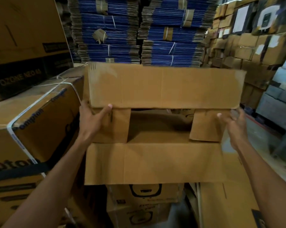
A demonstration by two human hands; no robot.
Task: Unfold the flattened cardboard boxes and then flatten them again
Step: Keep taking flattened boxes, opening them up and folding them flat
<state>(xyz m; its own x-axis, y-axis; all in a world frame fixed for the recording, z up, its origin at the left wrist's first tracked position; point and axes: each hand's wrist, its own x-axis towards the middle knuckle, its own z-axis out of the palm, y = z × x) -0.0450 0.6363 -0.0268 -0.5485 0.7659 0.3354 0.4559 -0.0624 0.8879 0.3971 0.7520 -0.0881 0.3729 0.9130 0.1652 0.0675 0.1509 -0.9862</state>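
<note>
Two bare forearms reach in from the near edge to a cardboard box [155, 162] held open at the middle, above printed cartons [143, 195] stacked below it. Its near flap hangs toward the camera, its far flap [163, 88] stands upright, and the left side flap [119, 125] and right side flap [206, 127] fold inward; the gap between them shows only shadowed brown board. The left hand [93, 119] lies on the left side flap with spread, nearly straight fingers, forefinger tip touching the far flap's lower edge. The right hand [232, 122] is at the far right corner, blurred, so whether it grips cannot be told. A strapped carton [40, 122] sits just beside the box on the left, with a dark printed box [23, 76] behind it. Bundles of blue-edged flattened board [114, 30] rise behind the far flap, which hides their lower part, and a wall of brown cartons [245, 46] fills the far right.
</note>
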